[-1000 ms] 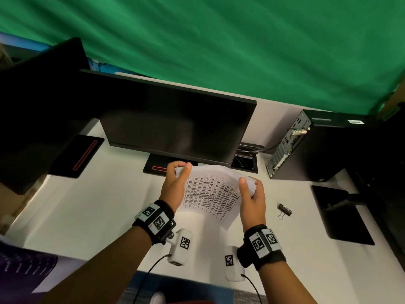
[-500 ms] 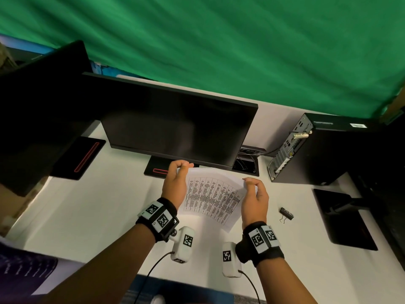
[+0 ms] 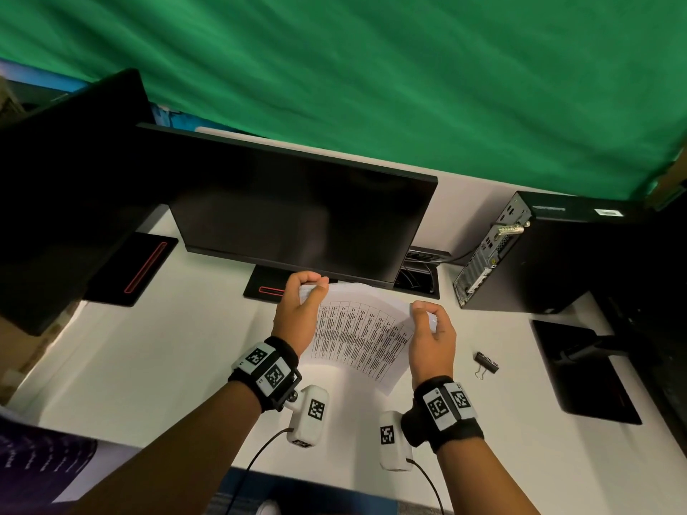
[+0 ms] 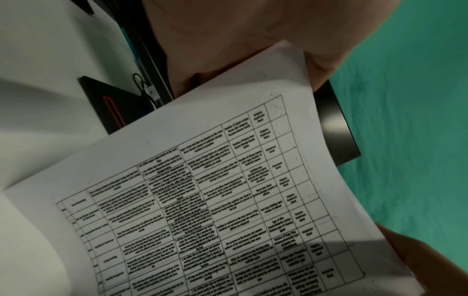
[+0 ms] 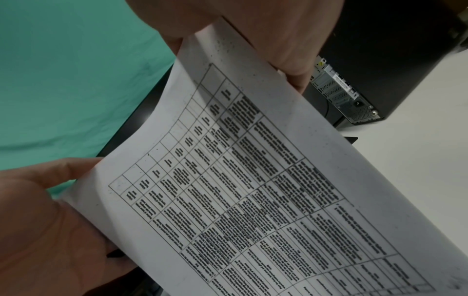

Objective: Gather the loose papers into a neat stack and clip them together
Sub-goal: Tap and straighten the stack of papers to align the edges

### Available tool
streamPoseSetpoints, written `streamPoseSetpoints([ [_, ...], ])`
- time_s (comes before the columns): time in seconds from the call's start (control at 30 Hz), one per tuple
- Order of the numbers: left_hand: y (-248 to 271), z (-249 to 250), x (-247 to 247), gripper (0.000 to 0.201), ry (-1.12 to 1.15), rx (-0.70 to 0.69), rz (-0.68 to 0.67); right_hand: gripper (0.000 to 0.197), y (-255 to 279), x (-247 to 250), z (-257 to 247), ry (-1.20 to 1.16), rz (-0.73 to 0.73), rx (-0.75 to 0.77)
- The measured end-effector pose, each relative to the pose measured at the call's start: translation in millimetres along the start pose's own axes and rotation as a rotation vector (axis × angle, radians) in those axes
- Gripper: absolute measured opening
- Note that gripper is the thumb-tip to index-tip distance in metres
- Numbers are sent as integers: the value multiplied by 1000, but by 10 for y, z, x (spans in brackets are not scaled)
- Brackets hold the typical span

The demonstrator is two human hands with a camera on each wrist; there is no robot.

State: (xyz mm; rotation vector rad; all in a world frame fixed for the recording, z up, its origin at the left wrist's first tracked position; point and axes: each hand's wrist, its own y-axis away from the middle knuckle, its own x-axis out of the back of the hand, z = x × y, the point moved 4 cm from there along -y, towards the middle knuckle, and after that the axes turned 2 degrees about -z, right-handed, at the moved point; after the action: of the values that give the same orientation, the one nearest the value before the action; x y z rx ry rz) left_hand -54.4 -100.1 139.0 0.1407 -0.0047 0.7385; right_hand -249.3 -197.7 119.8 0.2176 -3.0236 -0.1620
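A stack of white papers [image 3: 358, 334] printed with a table hangs tilted above the white desk [image 3: 156, 362], held by both hands. My left hand [image 3: 303, 304] pinches the far left corner of the papers [image 4: 228, 190]. My right hand [image 3: 431, 328] grips the far right corner of the papers [image 5: 266, 190]. The near edge of the stack droops toward the desk. A black binder clip [image 3: 485, 363] lies on the desk just right of my right hand, untouched.
A black monitor [image 3: 297, 213] stands right behind the papers, a second dark screen [image 3: 63, 187] at the left. A black computer tower [image 3: 550, 254] and a black monitor base [image 3: 583, 369] stand at the right. A cable opening [image 3: 418, 276] sits behind the papers.
Both hands have come slightly lower and closer to me with the papers. My right hand's grip has shifted up to the far right corner.
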Motion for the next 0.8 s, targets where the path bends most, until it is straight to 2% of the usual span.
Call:
streamPoseSetpoints([
  [0.37,-48,-37,22,16,24,-12,-38,32,-5,3,-8,-14,-3,5],
  [0.57,-63,-28,24,19,-4,-31,-22,20,-45,24,15,-13,-1,19],
  [0.7,-76,-43,30,23,-8,-51,-37,23,-53,27,16,-6,-11,31],
  [0.8,-57,-55,65,24,64,-50,-100,32,-25,46,10,-31,-54,63],
])
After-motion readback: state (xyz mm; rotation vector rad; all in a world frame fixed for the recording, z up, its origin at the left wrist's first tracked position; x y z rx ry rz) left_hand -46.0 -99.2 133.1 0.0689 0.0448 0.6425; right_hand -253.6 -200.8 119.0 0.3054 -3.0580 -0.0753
